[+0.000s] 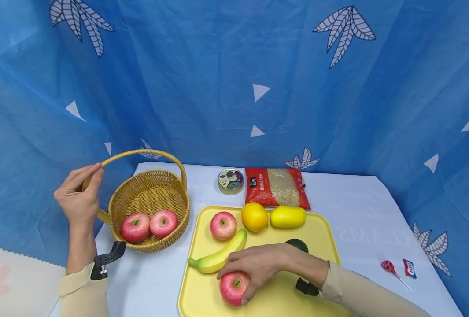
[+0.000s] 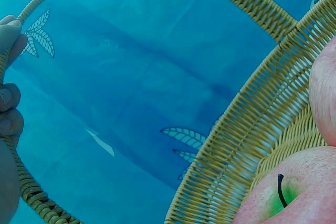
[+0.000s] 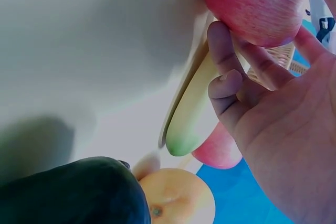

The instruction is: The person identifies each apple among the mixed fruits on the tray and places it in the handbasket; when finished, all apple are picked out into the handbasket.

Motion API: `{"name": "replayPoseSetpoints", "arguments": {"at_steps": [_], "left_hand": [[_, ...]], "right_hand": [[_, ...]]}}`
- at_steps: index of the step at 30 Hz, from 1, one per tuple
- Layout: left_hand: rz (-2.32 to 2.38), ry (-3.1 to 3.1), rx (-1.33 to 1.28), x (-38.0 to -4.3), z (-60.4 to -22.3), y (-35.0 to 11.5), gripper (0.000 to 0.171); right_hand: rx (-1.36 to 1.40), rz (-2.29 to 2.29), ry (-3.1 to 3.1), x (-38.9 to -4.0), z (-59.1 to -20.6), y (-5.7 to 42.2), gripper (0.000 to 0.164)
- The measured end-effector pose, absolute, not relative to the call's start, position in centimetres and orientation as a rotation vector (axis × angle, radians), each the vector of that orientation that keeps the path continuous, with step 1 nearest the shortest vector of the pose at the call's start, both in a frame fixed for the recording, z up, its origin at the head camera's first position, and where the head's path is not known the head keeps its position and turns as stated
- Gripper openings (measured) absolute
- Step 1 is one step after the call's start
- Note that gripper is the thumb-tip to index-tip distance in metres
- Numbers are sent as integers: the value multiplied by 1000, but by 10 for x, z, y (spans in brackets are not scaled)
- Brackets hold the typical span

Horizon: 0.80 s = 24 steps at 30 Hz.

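Note:
My left hand (image 1: 79, 191) grips the arched handle (image 1: 149, 152) of a woven wicker basket (image 1: 151, 198), left of the tray. Two pink-red apples lie in the basket, one (image 1: 135, 228) beside the other (image 1: 164, 223). Over the yellow tray (image 1: 286, 304), my right hand (image 1: 262, 262) has its fingers and thumb around another apple (image 1: 231, 293) near the front. The right wrist view shows this apple (image 3: 257, 3) against the fingers. Just behind that hand lie a banana (image 1: 220, 257) and a further apple (image 1: 223, 225). A dark green smooth item (image 1: 297, 243) is partly hidden by the right forearm.
An orange (image 1: 254, 217) and a yellow oblong fruit (image 1: 287, 217) lie along the tray's back. Behind the tray are a round tin (image 1: 230, 181) and a red packet (image 1: 275, 188). At right lie a lollipop (image 1: 389, 266) and a small wrapped sweet (image 1: 409, 268).

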State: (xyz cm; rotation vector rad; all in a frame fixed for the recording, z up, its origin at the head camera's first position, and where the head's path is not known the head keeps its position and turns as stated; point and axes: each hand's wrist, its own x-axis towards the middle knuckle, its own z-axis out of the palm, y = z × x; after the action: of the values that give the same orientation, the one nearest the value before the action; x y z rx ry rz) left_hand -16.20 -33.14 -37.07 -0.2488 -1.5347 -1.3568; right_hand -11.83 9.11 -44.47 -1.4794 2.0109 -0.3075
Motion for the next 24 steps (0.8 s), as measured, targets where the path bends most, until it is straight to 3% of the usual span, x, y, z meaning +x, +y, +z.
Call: {"name": "replayPoseSetpoints", "arguments": {"at_steps": [24], "left_hand": [[-1329, -1584, -232, -160, -369, -332, 16]], "right_hand": [[-1555, -245, 2082, -114, -445, 88, 66]]}}
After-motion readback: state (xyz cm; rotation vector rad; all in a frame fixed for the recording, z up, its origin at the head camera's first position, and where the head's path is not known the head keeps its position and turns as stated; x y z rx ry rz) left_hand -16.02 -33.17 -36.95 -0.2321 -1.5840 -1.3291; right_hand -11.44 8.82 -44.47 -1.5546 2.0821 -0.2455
